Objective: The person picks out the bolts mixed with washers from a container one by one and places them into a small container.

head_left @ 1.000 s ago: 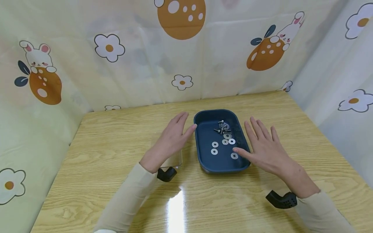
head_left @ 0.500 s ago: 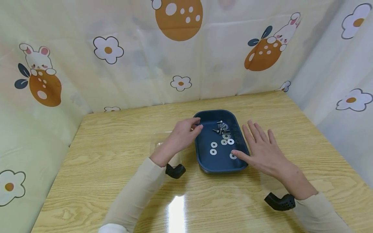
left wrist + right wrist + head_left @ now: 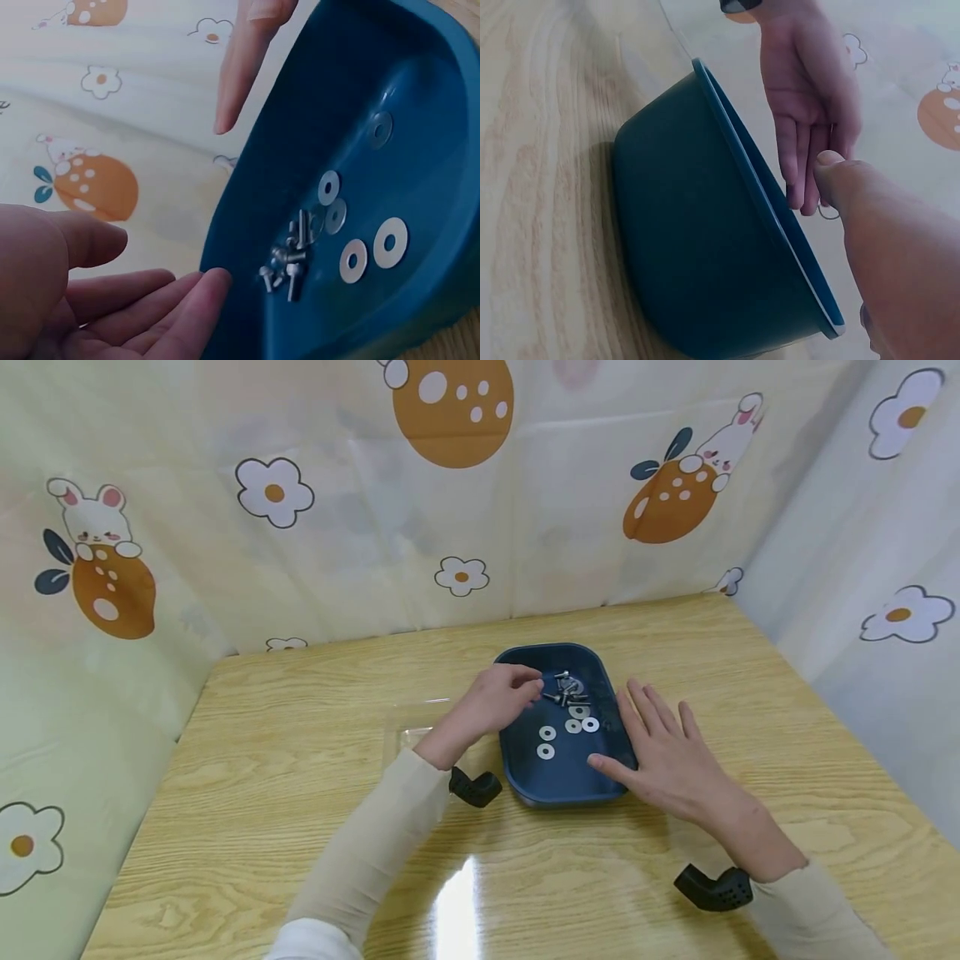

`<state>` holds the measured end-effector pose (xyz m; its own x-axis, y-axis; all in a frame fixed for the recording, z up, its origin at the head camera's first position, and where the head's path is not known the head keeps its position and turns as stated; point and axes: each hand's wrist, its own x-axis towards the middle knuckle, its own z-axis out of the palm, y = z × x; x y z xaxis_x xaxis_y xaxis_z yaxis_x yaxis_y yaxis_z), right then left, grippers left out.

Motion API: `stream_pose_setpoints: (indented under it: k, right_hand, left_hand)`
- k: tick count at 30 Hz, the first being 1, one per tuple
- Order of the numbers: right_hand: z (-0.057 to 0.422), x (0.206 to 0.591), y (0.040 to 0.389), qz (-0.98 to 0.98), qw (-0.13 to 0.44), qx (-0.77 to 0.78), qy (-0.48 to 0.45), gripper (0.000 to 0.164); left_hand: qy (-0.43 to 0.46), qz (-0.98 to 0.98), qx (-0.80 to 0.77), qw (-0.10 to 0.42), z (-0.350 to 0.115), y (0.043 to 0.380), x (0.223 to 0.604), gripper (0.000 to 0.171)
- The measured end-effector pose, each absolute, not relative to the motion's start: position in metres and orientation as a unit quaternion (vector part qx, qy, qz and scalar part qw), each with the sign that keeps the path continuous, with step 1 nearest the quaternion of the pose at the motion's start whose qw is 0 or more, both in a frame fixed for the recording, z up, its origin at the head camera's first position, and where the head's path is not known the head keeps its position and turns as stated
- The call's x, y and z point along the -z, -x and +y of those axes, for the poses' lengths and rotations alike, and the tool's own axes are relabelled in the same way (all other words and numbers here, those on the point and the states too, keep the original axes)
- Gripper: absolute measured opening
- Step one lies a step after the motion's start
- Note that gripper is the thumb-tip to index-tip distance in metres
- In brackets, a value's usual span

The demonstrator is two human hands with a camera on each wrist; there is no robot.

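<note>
A dark blue plastic tray [image 3: 577, 781] stands on the table, holding a small pile of metal screws [image 3: 570, 700] and several flat round washers [image 3: 540, 752]. My left hand [image 3: 498, 700] reaches over the tray's left side, fingertips just left of the screws. In the left wrist view its thumb [image 3: 97, 238] is apart from the bent fingers, and nothing shows between them. My right hand [image 3: 667, 764] lies spread along the right rim, its thumb [image 3: 609, 768] over the tray's near right corner. In the right wrist view the tray's outer wall [image 3: 690, 217] is beside it.
Left of the tray lies a clear plastic piece [image 3: 393, 735], partly hidden by my left forearm. Black wrist mounts [image 3: 474, 787] sit on both wrists. Behind the wood-grain table [image 3: 262, 760] hangs a patterned curtain [image 3: 360, 527], which also runs down both sides.
My left hand has moved right, from outside the left rim to over the tray, and its fingers have bent. My right hand has come slightly closer to the right rim.
</note>
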<state>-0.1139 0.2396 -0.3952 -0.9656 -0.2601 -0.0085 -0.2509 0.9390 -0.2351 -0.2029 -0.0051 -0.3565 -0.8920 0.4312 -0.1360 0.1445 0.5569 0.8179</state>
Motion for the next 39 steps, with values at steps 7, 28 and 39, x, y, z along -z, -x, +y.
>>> stream_pose_setpoints:
  k: [7,28,39]
  right_hand:
    - [0.239,0.401,0.110,0.985,0.024,0.119,0.124,0.105]
    - [0.239,0.413,0.110,0.985,0.000,0.113,0.127,0.108]
    - [0.239,0.416,0.109,0.985,-0.011,0.117,0.129,0.108]
  left_hand:
    - [-0.144,0.858,-0.460,0.175,0.006,0.209,0.362,0.036]
    - [-0.103,0.820,-0.513,0.232,0.035,0.223,0.370,0.036]
    - [-0.088,0.823,-0.507,0.241,0.050,0.225,0.378,0.036]
